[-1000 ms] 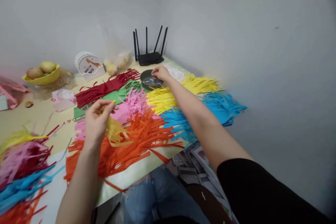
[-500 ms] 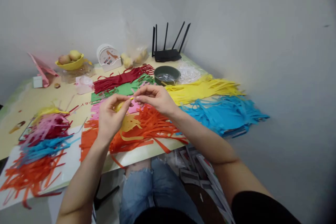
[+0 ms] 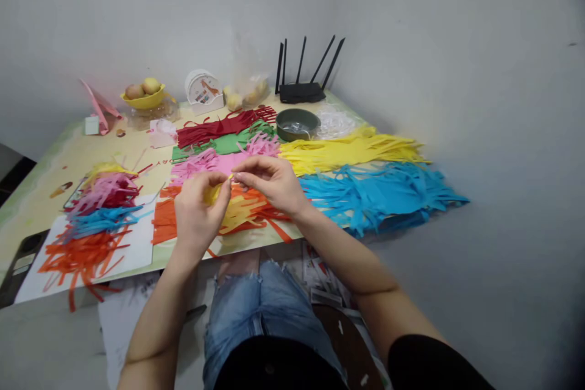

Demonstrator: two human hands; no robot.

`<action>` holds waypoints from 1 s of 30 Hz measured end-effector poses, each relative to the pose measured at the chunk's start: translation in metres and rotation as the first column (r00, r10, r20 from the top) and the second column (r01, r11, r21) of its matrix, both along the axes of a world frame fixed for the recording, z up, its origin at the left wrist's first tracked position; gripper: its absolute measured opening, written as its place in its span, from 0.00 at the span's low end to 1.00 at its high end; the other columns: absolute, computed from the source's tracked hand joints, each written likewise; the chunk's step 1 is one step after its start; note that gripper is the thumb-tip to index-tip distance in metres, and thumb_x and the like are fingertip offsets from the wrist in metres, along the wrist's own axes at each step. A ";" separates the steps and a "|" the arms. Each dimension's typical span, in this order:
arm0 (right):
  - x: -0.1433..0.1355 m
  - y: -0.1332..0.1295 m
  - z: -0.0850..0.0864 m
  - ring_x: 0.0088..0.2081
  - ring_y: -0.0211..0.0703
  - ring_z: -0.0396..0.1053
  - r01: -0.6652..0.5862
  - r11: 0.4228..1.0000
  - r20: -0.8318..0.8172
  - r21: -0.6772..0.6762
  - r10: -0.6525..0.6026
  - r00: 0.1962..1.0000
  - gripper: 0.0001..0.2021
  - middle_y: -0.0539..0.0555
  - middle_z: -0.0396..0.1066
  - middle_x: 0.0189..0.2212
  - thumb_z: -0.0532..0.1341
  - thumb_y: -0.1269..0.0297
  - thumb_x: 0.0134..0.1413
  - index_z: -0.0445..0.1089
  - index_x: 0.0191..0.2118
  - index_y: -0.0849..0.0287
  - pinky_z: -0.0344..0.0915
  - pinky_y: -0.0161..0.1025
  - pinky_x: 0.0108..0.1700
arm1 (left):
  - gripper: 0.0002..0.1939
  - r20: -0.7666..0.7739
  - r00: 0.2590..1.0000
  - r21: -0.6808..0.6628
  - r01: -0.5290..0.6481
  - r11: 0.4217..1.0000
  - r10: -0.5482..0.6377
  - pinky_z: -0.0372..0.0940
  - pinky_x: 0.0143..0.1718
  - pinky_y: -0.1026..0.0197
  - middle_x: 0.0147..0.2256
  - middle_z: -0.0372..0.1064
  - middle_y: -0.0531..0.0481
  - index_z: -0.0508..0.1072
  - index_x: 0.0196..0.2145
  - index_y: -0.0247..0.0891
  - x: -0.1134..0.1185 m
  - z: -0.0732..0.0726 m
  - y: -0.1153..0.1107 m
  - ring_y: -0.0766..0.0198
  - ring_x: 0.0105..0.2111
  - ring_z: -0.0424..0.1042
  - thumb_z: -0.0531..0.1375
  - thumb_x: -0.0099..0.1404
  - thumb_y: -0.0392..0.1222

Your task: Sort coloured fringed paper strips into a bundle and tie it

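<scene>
My left hand (image 3: 200, 210) and my right hand (image 3: 274, 186) meet fingertip to fingertip above the near edge of the table. Both pinch a thin twisted end of a yellow paper tassel (image 3: 234, 212), whose looser sheet and strips seem to hang below my left fingers. Under it lies orange fringed paper (image 3: 164, 218), partly covered by my hands. Just beyond my fingers is pink fringed paper (image 3: 228, 163). Green (image 3: 228, 144) and dark red (image 3: 219, 128) fringed paper lie behind that. To the right are yellow (image 3: 329, 151) and blue (image 3: 384, 192) fringed sheets.
Finished-looking tassels in several colours (image 3: 103, 216) lie on a white sheet (image 3: 141, 237) at the left, near a phone (image 3: 25, 262). A dark green bowl (image 3: 298, 125), white string (image 3: 336, 123), a black router (image 3: 301, 93) and a yellow fruit bowl (image 3: 144, 100) stand farther back.
The camera view has shifted a little, so the table sits differently in the picture. My hands stay together, still pinching the yellow paper's twisted end.
</scene>
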State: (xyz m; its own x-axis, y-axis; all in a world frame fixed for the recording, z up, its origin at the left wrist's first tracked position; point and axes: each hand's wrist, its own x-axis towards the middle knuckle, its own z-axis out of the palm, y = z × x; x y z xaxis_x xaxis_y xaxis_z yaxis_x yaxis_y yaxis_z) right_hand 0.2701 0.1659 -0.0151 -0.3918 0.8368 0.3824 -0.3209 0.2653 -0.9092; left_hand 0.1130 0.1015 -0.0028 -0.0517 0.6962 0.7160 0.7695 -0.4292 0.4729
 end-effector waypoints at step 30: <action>-0.012 -0.026 -0.025 0.29 0.34 0.70 -0.081 0.994 0.031 -0.080 0.084 0.996 0.17 0.50 0.74 0.29 0.71 0.51 0.50 0.74 0.36 0.61 0.69 0.33 0.34 | 0.12 0.723 0.689 -0.137 0.215 0.967 -0.051 0.72 0.35 0.64 0.30 0.77 0.52 0.75 0.34 0.38 0.008 -0.044 -0.027 0.65 0.29 0.77 0.70 0.59 0.46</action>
